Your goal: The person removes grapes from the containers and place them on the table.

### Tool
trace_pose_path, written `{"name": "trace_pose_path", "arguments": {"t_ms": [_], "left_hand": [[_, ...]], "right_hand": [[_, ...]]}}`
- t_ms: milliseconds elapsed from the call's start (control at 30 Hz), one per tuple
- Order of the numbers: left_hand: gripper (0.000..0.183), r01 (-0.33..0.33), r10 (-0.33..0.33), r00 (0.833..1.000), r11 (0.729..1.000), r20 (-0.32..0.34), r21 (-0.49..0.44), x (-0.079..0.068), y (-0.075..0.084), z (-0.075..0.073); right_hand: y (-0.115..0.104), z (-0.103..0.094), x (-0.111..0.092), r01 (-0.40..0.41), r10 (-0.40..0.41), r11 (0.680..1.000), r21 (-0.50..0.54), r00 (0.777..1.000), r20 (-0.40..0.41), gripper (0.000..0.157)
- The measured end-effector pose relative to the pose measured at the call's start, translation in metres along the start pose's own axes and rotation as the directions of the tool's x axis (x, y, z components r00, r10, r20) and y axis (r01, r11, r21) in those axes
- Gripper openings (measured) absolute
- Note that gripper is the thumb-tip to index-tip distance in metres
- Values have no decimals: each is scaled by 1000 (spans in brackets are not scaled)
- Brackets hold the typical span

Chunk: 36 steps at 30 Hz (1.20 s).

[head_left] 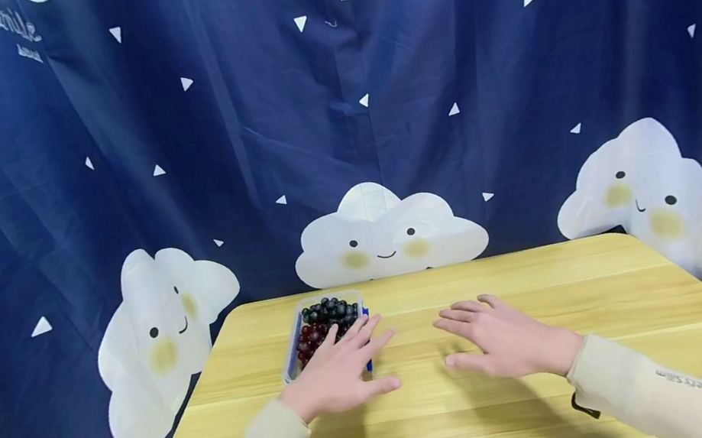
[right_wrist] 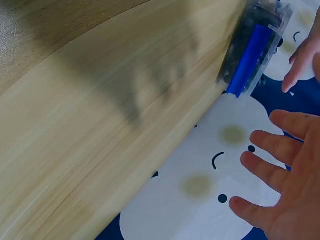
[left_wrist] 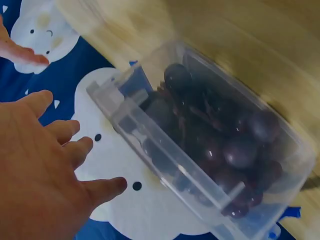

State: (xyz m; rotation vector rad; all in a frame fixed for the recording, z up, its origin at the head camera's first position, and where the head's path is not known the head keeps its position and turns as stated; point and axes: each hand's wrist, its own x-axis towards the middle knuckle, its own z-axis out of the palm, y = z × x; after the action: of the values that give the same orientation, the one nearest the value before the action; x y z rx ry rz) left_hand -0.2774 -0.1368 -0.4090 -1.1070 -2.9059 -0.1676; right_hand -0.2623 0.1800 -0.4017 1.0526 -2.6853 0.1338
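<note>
A clear plastic box (head_left: 291,358) stands on the table's left half. Inside lie dark grapes (head_left: 331,307) toward the back and reddish grapes (head_left: 309,336) nearer the front. Spread fingers mark my left hand (head_left: 341,377), which hovers over the box's front right part, hiding some of it. In the left wrist view that hand (left_wrist: 45,165) is apart from the box and holds nothing. To the right of the box my right hand (head_left: 511,339) hangs above the table, fingers spread and holding nothing. A blue side latch (right_wrist: 250,60) shows on the box in the right wrist view.
The light wooden table (head_left: 470,431) carries the shadows of both hands. Behind it hangs a dark blue curtain (head_left: 280,130) with white triangles and smiling clouds (head_left: 389,240), reaching down to the table's back edge.
</note>
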Motion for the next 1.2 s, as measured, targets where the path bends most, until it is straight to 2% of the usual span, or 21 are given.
{"name": "trace_pose_path", "arguments": {"t_ms": [167, 367, 500, 600, 700, 800, 967, 1200], "left_hand": [[81, 61, -61, 997, 998, -42, -12, -3, -11, -5], [69, 106, -102, 979, 994, -174, 15, -7, -30, -8], [55, 138, -137, 952, 990, -273, -17, -10, -44, -11], [46, 169, -173, 925, 985, -339, -40, -12, -57, -12], [39, 218, -215, 899, 975, -381, -36, -13, -72, -9], [33, 276, -263, 880, 961, -395, -26, -15, -88, -5], [32, 346, -336, 862, 937, -380, -42, -19, -110, 3], [34, 398, -392, 847, 915, -359, -62, -23, -125, 10]], "right_hand": [[1, 1, 2, 7, -8, 1000, -21, 999, -54, 71], [1, 2, 2, 8, -10, 999, -35, 998, -56, 65], [0, 3, 1, 14, -17, 999, -47, 999, -49, 58], [0, 4, 2, 18, -20, 998, -55, 999, -51, 53], [-1, 3, 2, 23, -26, 999, -45, 998, -61, 51], [-3, 3, 2, 29, -31, 999, -36, 997, -66, 50], [-3, 4, 3, 20, -22, 999, -40, 999, -48, 49], [-3, 4, 4, 13, -14, 1000, -26, 999, -37, 50]]}}
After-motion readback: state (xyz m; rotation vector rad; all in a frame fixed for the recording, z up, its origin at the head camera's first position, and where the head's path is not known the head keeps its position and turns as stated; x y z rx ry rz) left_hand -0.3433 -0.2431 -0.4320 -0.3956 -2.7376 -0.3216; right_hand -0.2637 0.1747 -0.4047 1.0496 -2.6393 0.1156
